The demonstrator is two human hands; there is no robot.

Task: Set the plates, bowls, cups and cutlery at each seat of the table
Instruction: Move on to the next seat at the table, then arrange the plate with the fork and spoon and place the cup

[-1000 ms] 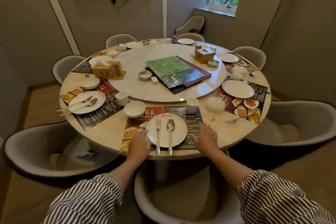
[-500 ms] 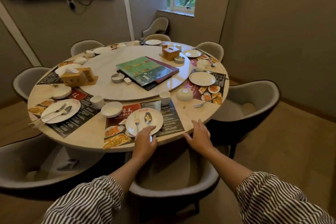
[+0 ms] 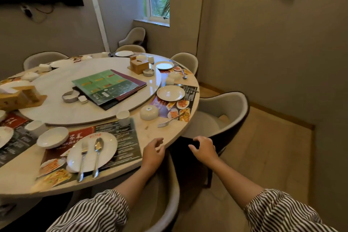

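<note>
At the lower left of the frame a white plate [image 3: 92, 153] lies on a printed mat [image 3: 124, 143] on the round counter [image 3: 150, 132]. A fork [image 3: 82, 160] and a spoon [image 3: 97, 154] lie side by side on this plate, handles over its near rim. Just beyond the plate, to the left, stands a shallow bowl [image 3: 52, 137]; nothing shows in it. A small cup [image 3: 123, 117] stands further back, near the edge of the turntable [image 3: 56, 88].

In the centre right, a second plate [image 3: 170, 93] lies bare on another mat. Near it a second bowl [image 3: 149, 112] lies upside down, and a second fork [image 3: 169, 121] lies loose on the counter, beside the mat. On the turntable lie menus [image 3: 107, 85], a metal dish [image 3: 70, 96] and a wooden box [image 3: 139, 66].

The left hand [image 3: 152, 153] is at the counter edge, low in the centre. Its fingers [image 3: 157, 141] are loosely curled and hold nothing; whether they touch the edge, I cannot tell. The right hand [image 3: 204, 149] hangs in the air beside the counter, above a chair [image 3: 237, 111], fingers half curled and holding nothing.
</note>
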